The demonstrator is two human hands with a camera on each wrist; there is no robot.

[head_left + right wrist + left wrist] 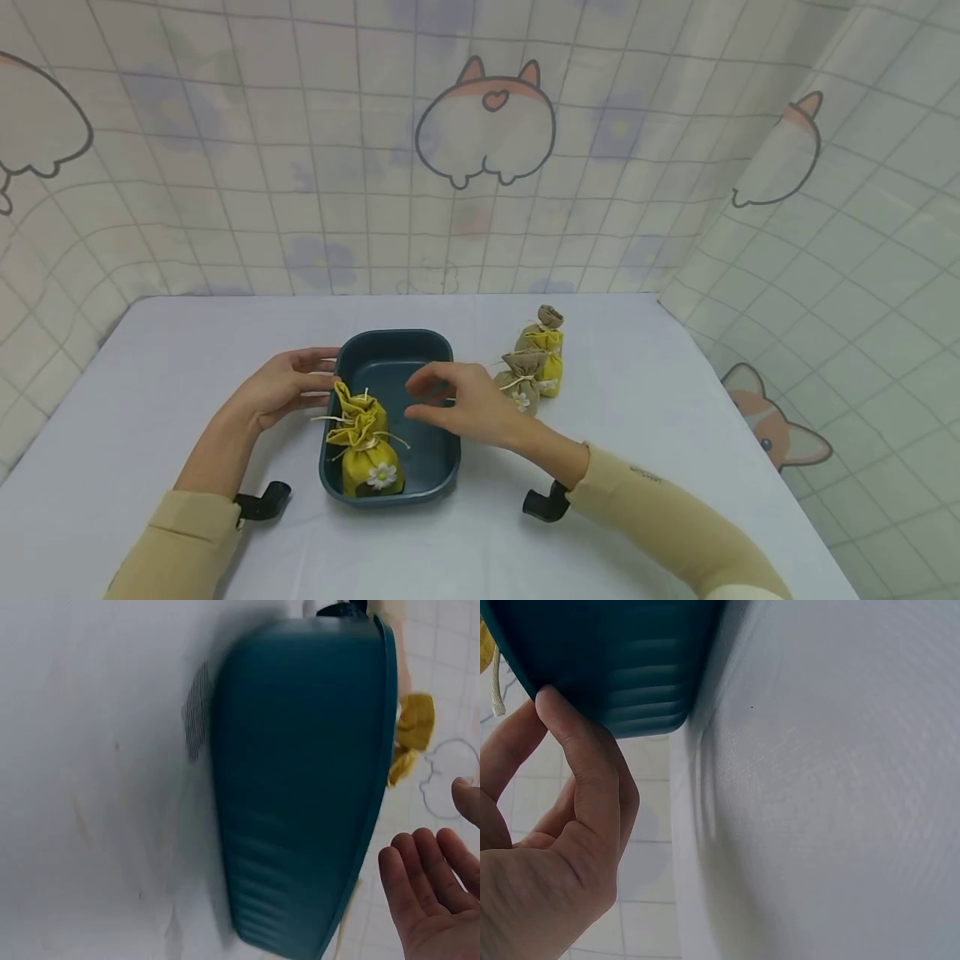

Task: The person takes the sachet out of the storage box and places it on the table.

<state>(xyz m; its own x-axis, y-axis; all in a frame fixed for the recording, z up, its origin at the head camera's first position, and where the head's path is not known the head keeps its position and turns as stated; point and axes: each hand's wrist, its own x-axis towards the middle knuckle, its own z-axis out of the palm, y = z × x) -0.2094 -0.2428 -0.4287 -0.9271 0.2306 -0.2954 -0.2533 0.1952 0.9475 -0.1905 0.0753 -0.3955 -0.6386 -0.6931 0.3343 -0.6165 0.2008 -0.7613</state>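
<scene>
A dark teal bin (427, 475) stands on the white table. Two yellow drawstring pouches (372, 467) sit along its left side, the front one with a white flower. My left hand (281, 387) is at the bin's left rim; in the left wrist view, its fingertips (551, 697) touch the edge. Over the bin's right side is my right hand (472, 404), thumb and fingers apart with nothing between them. Just beyond it, a beige pouch (525, 375) with a flower stands beside a yellow pouch (552, 367), and another beige pouch (550, 317) is behind.
A white cloth covers the table (600, 500). Behind and to the right hangs a curtain (630, 225) with a grid and corgi drawings. Black curved pieces are at both wrists, one by the left sleeve (262, 502) and one by the right sleeve (547, 504).
</scene>
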